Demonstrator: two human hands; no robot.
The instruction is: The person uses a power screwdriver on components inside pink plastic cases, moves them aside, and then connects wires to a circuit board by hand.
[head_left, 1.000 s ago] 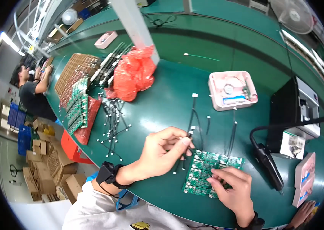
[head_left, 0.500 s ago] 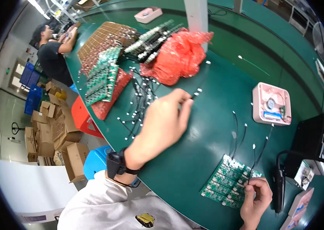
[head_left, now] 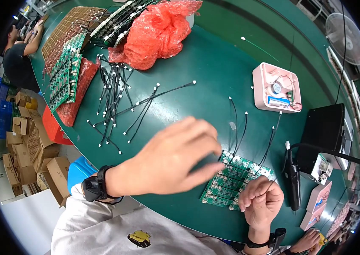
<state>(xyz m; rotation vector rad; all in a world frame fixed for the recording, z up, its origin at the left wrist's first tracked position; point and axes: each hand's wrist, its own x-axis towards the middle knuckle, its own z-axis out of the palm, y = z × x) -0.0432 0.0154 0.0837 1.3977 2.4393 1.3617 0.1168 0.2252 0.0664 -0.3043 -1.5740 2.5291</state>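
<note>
My left hand (head_left: 171, 157) hovers over the table left of the green circuit board panel (head_left: 226, 185), thumb and fingers apart, with nothing visible between them. At the panel's right edge, my right hand (head_left: 261, 199) is closed in a pinch; a thin dark cable shows at its fingertips. Several black cables with white connectors rest on the panel's far edge, one of them a black cable (head_left: 242, 134). Farther left lies a loose pile of similar cables (head_left: 114, 91), two or three of them spread toward the middle.
A pink open housing (head_left: 276, 87) with a blue battery is at the far right. Nearer stands a black box (head_left: 322, 136) beside a black-handled tool (head_left: 292, 180). Red bubble wrap (head_left: 156, 36) and stacked circuit boards (head_left: 67, 74) lie far left. Another person (head_left: 20, 57) works beyond.
My left hand has come from the cable pile toward the panel, its fingers now apart. My right hand stays by the panel, turned more inward. The whole view has shifted.
</note>
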